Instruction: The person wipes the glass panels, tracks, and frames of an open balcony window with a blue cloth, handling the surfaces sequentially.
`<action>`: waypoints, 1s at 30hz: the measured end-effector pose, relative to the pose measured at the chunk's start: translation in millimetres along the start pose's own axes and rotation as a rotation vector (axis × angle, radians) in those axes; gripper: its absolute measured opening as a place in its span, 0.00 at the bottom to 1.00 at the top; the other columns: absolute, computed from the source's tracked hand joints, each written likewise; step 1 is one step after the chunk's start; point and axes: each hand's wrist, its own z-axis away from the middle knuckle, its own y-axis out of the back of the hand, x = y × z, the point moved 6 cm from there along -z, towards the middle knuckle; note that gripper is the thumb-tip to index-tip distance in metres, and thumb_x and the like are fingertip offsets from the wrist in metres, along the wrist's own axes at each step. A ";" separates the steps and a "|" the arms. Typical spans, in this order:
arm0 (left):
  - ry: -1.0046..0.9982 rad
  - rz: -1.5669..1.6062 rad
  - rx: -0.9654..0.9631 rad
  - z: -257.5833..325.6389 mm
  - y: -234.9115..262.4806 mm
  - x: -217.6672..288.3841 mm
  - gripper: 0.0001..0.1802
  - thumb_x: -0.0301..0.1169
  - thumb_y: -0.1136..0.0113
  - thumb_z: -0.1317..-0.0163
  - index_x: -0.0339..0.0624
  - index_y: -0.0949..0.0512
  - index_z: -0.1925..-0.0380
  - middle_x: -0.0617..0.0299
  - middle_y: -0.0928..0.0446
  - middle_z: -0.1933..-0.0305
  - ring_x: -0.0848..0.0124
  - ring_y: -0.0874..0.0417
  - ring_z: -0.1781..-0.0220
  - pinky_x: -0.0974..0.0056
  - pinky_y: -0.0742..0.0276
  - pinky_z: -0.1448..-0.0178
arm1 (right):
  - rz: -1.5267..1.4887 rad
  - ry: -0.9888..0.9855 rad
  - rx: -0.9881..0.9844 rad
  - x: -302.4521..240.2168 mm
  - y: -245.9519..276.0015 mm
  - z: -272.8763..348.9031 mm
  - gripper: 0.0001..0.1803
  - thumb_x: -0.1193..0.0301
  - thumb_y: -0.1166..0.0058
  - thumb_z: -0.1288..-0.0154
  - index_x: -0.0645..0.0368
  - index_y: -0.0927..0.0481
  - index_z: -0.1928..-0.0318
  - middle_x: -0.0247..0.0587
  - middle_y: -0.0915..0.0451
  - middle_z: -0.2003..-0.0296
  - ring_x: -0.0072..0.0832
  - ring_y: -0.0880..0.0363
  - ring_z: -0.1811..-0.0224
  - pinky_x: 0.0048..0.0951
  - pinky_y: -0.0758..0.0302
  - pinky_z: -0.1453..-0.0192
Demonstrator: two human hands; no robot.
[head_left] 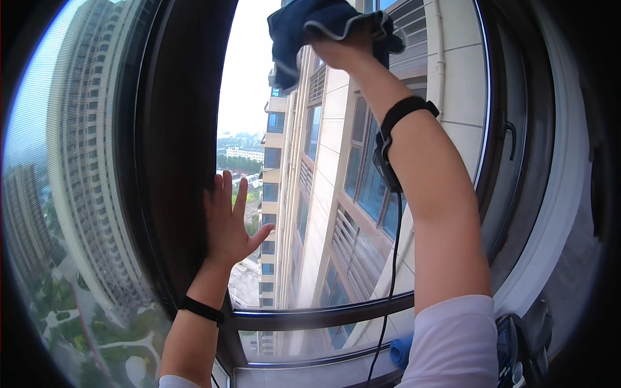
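- Dark blue cloth (317, 29) with pale edging: well above the bottom edge of the window frame (178, 142).
- Right hand (341, 53): at the cloth, fingers hidden; cannot tell their grip.
- Left hand (231, 234): fingers spread, at the frame's left edge.

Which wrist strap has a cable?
The right strap, below the right hand holding the dark blue cloth: a black cable hangs from it. The left strap shows none.
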 end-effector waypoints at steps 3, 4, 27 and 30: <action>-0.009 -0.002 -0.008 1.9 4.6 2.6 0.52 0.56 0.42 0.45 0.42 0.54 0.28 0.42 0.61 0.24 0.49 0.63 0.22 0.40 0.67 0.27 | 0.067 -0.115 -0.131 122.9 -8.8 -13.1 0.37 0.38 0.62 0.36 0.47 0.35 0.34 0.46 0.36 0.34 0.44 0.32 0.37 0.44 0.38 0.34; -0.014 0.018 -0.003 -2.4 2.2 12.6 0.52 0.57 0.42 0.45 0.42 0.54 0.28 0.42 0.62 0.24 0.49 0.63 0.22 0.40 0.67 0.27 | 0.261 -0.155 -0.198 205.3 -18.8 -14.9 0.37 0.39 0.68 0.34 0.47 0.35 0.34 0.47 0.35 0.35 0.46 0.36 0.34 0.47 0.42 0.32; -0.031 -0.160 0.133 -10.9 -6.4 22.7 0.55 0.66 0.51 0.43 0.40 0.56 0.29 0.42 0.63 0.25 0.48 0.65 0.23 0.37 0.69 0.27 | 0.293 -0.425 -0.507 82.8 129.2 627.1 0.09 0.72 0.51 0.43 0.53 0.29 0.80 0.44 0.27 0.75 0.41 0.25 0.66 0.41 0.30 0.63; -0.041 -0.267 0.182 -6.9 -1.9 9.0 0.55 0.68 0.53 0.44 0.40 0.55 0.29 0.42 0.62 0.25 0.50 0.65 0.22 0.38 0.69 0.26 | 0.343 -0.413 -0.600 16.8 125.4 626.6 0.05 0.72 0.46 0.45 0.55 0.25 0.76 0.46 0.22 0.70 0.42 0.23 0.65 0.41 0.27 0.61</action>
